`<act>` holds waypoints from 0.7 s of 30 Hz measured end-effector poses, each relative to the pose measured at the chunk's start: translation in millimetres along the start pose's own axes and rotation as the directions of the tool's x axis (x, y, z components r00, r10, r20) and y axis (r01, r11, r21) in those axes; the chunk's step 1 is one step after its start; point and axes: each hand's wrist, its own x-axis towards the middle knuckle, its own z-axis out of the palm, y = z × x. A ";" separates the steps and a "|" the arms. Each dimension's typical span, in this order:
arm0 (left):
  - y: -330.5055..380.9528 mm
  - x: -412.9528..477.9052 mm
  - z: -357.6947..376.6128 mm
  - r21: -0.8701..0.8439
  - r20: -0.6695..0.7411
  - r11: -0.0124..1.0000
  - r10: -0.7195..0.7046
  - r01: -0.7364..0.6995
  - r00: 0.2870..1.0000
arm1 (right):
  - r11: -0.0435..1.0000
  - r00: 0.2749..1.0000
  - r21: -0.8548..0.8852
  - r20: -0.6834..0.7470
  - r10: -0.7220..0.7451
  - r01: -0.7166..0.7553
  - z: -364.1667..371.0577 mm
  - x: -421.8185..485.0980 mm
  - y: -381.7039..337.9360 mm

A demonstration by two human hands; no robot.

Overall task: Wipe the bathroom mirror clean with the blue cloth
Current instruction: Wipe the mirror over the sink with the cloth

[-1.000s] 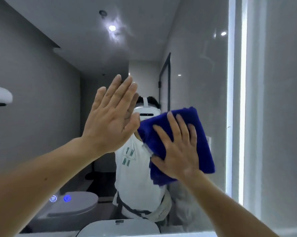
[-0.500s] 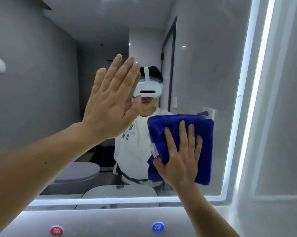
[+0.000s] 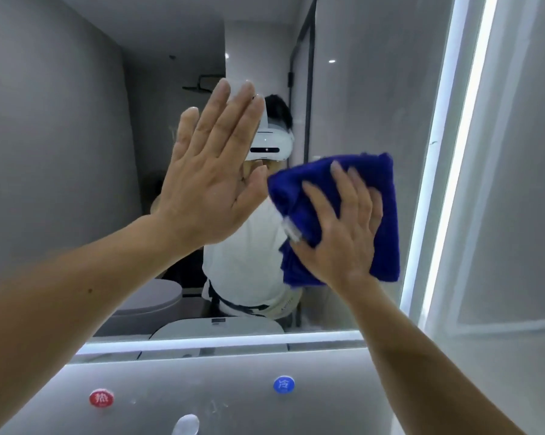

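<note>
Against the right-hand part of the mirror [image 3: 61, 120], the blue cloth [image 3: 389, 240] sits folded into a thick pad under the right hand [image 3: 343, 246], whose fingers lie spread and nearly straight, pressing it flat to the glass rather than curling round it. A second ago the pad was tilted and nearer the middle of the glass; half a second ago it hung squarer; now it is tilted again and closer to the lit strip [image 3: 447, 152] at the mirror's right edge. That reads as a back-and-forth stroke working toward the lower right corner. The left hand [image 3: 211, 177] has kept its place throughout, palm flat on the glass, fingers straight and together, holding nothing; it looks like a brace, and it may leave prints that need a later pass. The view has also dropped, so the lower lit strip [image 3: 233, 340] and the grey ledge [image 3: 327, 403] below it now show, with a red button [image 3: 101, 398] to the left and a blue button [image 3: 283, 384] to the right, each with a white mark. A pale rounded thing [image 3: 186, 425] at the near edge is too cut off to name. I can see no clear streaks or spots on the glass, so progress is hard to judge — the left half looks not yet reached. The mirror reflects grey walls, a dark-framed door, a toilet and the person's white shirt.
</note>
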 end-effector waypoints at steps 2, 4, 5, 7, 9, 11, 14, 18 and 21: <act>0.2 0.5 4.9 -0.014 -0.024 1.000 0.008 -0.009 1.000 | 0.993 0.993 -0.037 -0.051 0.110 -0.112 0.7 36.8 -1.5; 1.1 -0.5 11.9 -0.012 -0.042 1.000 0.022 -0.022 0.999 | 0.987 0.990 -0.086 -0.065 0.127 -0.133 4.1 33.0 -6.8; 1.9 -1.7 15.8 -0.011 -0.047 1.000 0.028 -0.029 0.998 | 0.988 0.991 -0.091 -0.055 0.121 -0.126 6.0 17.2 -8.9; 3.8 -5.8 22.9 -0.008 -0.050 0.999 0.039 -0.040 0.998 | 0.993 0.995 -0.069 -0.026 0.096 -0.097 10.3 -30.9 -12.1; 6.0 -11.7 28.7 -0.005 -0.050 0.998 0.060 -0.061 0.997 | 0.997 0.998 -0.044 -0.001 0.067 -0.067 15.7 -89.5 -13.9; 9.1 -16.0 32.4 -0.004 -0.048 0.997 0.081 -0.082 0.996 | 0.999 0.998 -0.052 0.052 0.020 -0.017 18.8 -145.0 -12.1; 13.1 -18.3 33.0 -0.013 -0.048 0.994 0.106 -0.106 0.993 | 0.989 0.981 -0.105 0.179 -0.081 0.100 13.3 -207.7 8.0; 10.7 -15.5 30.2 -0.002 -0.071 0.992 0.122 -0.123 0.990 | 0.991 0.960 -0.056 0.259 -0.104 0.122 -1.6 -220.0 33.3; 10.5 -12.1 29.6 -0.004 -0.066 0.994 0.111 -0.111 0.992 | 0.989 0.985 -0.011 0.090 0.145 -0.145 -3.7 -164.3 33.5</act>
